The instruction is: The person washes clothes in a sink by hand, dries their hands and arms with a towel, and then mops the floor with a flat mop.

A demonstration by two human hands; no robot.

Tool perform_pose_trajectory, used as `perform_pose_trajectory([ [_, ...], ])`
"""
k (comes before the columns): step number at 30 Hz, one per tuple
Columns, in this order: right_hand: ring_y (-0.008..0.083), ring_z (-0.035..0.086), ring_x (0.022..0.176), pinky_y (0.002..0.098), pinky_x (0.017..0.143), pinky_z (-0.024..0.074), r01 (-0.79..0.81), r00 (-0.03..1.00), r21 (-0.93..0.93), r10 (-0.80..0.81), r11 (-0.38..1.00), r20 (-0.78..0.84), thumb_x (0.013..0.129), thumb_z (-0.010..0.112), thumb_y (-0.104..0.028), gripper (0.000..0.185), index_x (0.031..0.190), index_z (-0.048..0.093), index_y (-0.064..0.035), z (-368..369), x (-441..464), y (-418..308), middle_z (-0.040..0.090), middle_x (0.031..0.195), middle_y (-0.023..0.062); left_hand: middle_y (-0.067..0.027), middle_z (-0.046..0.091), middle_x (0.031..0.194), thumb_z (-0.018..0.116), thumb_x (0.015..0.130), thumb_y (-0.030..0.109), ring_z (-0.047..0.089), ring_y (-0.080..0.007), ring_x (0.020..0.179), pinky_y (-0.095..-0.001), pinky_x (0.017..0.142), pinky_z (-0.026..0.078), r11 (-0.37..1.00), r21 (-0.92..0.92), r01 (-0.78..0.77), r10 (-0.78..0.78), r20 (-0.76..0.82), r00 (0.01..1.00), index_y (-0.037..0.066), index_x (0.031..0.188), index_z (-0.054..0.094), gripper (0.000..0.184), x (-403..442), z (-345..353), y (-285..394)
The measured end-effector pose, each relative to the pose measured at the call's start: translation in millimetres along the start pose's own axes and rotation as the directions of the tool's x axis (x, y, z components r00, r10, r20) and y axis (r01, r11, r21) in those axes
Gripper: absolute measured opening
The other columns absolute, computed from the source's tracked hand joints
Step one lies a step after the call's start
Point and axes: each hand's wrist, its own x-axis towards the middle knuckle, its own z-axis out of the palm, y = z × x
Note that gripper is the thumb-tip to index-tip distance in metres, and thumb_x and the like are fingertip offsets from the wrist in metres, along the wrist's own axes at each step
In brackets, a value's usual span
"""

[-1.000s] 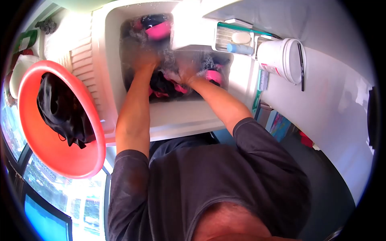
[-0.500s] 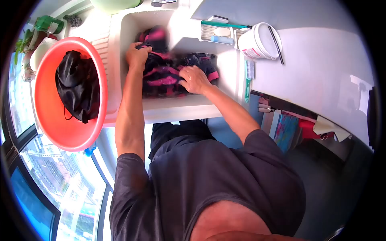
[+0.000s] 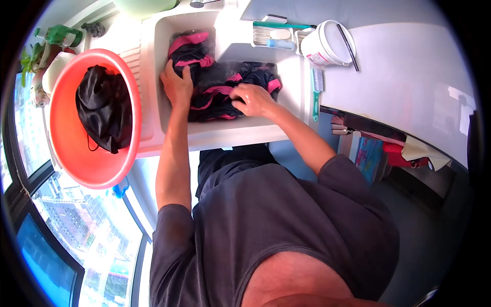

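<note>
The black-and-pink fabric (image 3: 216, 99) lies bunched in the white sink (image 3: 232, 134), extending from the rear left section to the front right. Left hand (image 3: 177, 89): positioned near the sink's left wall, thumb and fingers parted, set against the fabric; whether they grip it cannot be determined. Right hand (image 3: 254, 101): positioned at the front portion of the fabric, fingers partly curled with a gap to the thumb; a firm hold cannot be confirmed. Left of the sink, 1 coral basin (image 3: 64, 153) contains 1 black cloth (image 3: 105, 110). Right of the sink: 1 white bucket (image 3: 325, 46) and 1 brush (image 3: 316, 92).
</note>
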Motion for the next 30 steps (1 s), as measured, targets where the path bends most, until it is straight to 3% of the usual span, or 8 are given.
perform_pose_trajectory([
  [5, 0.0361, 0.051, 0.118, 0.0423, 0.099, 0.0446, 0.182, 0.892, -0.138, -0.222, 0.974, -0.395, 0.081, 0.07, -0.023, 0.054, 0.129, 0.053, -0.0049, 23.0, 103.9, -25.9, 0.051, 0.131, 0.017, -0.0247, 0.053, 0.123, 0.076, 0.077, 0.04, 0.053, -0.0424, 0.11, -0.0488, 0.094, 0.044, 0.978, 0.204, 0.029, -0.087, 0.279, 0.956, 0.006, 0.149, 0.023, 0.095, -26.9, 7.4, -1.1],
  [10, 0.048, 0.035, 0.132, 0.0528, 0.108, 0.0337, -0.006, 0.96, -0.213, -0.054, 0.977, -0.275, 0.081, 0.066, -0.045, 0.072, 0.142, 0.042, -0.0154, 60.5, 183.8, -10.2, 0.03, 0.148, 0.0257, -0.0231, 0.057, 0.126, 0.079, 0.067, 0.053, 0.058, -0.0408, 0.111, -0.0501, 0.091, 0.047, 0.938, 0.295, 0.182, -0.302, 0.435, 0.848, 0.002, 0.15, 0.014, 0.117, -17.3, 33.2, -13.3],
  [14, 0.049, 0.033, 0.134, 0.0537, 0.11, 0.0312, -0.187, 0.979, -0.118, 0.175, 0.975, -0.102, 0.082, 0.06, -0.052, 0.071, 0.143, 0.04, -0.0218, 75.1, 210.3, 6.9, 0.025, 0.151, 0.0269, -0.0185, 0.056, 0.131, 0.064, 0.085, 0.04, 0.057, -0.0366, 0.116, -0.0472, 0.092, 0.048, 0.889, 0.386, 0.248, -0.414, 0.442, 0.796, 0.005, 0.144, 0.036, 0.074, -6.5, 91.7, -62.4],
  [18, 0.0411, 0.049, 0.124, 0.0512, 0.104, 0.0391, -0.137, 0.982, -0.469, 0.181, 0.873, 0.051, 0.083, 0.061, -0.045, 0.05, 0.118, 0.065, -0.0099, 77.6, 234.2, 17.7, 0.054, 0.13, 0.0246, -0.0181, 0.055, 0.133, 0.055, 0.092, 0.034, 0.057, -0.0369, 0.115, -0.0456, 0.095, 0.047, 0.928, 0.142, 0.344, -0.372, 0.287, 0.883, 0.007, 0.138, 0.044, 0.054, -20.2, 124.2, -96.0],
  [21, 0.0325, 0.066, 0.099, 0.0461, 0.085, 0.0517, -0.165, 0.96, -0.39, 0.239, 0.906, 0.149, 0.082, 0.062, -0.035, 0.032, 0.097, 0.073, -0.0091, 67.1, 246.6, 4.5, 0.07, 0.098, 0.0182, -0.0186, 0.058, 0.127, 0.061, 0.086, 0.039, 0.058, -0.0363, 0.113, -0.0455, 0.095, 0.047, 0.939, 0.207, 0.276, -0.332, 0.331, 0.883, 0.006, 0.136, 0.046, 0.061, -9.0, 118.6, -87.0],
  [25, 0.0334, 0.067, 0.098, 0.0394, 0.095, 0.0475, -0.263, 0.964, -0.303, 0.26, 0.916, -0.051, 0.086, 0.054, -0.036, 0.037, 0.096, 0.074, -0.0072, 51.6, 242.6, 6.6, 0.07, 0.1, 0.019, -0.0193, 0.062, 0.12, 0.069, 0.078, 0.045, 0.059, -0.0355, 0.11, -0.0453, 0.094, 0.047, 0.962, 0.222, 0.159, -0.223, 0.302, 0.927, 0.006, 0.132, 0.048, 0.071, 8.0, 90.6, -54.6],
  [27, 0.0281, 0.069, 0.087, 0.0416, 0.077, 0.054, -0.292, 0.861, -0.399, 0.42, 0.869, 0.287, 0.087, 0.055, -0.034, 0.033, 0.098, 0.073, -0.0077, 23.7, 243.5, -17.5, 0.071, 0.095, 0.0158, -0.0202, 0.06, 0.122, 0.073, 0.073, 0.049, 0.06, -0.0369, 0.108, -0.0471, 0.091, 0.048, 0.985, 0.173, 0.026, -0.055, 0.165, 0.985, 0.005, 0.129, 0.05, 0.075, 8.1, 81.0, -55.3],
  [30, 0.0277, 0.069, 0.087, 0.0392, 0.081, 0.0528, -0.408, 0.909, -0.149, 0.417, 0.901, 0.028, 0.083, 0.063, -0.039, 0.039, 0.1, 0.071, -0.0053, 66.0, 275.7, 33.8, 0.071, 0.098, 0.0154, -0.0191, 0.064, 0.115, 0.076, 0.072, 0.036, 0.063, -0.0346, 0.102, -0.0431, 0.089, 0.049, 0.884, 0.142, 0.445, -0.459, 0.439, 0.772, 0.001, 0.126, 0.053, 0.069, 28.5, 38.2, -27.3],
])
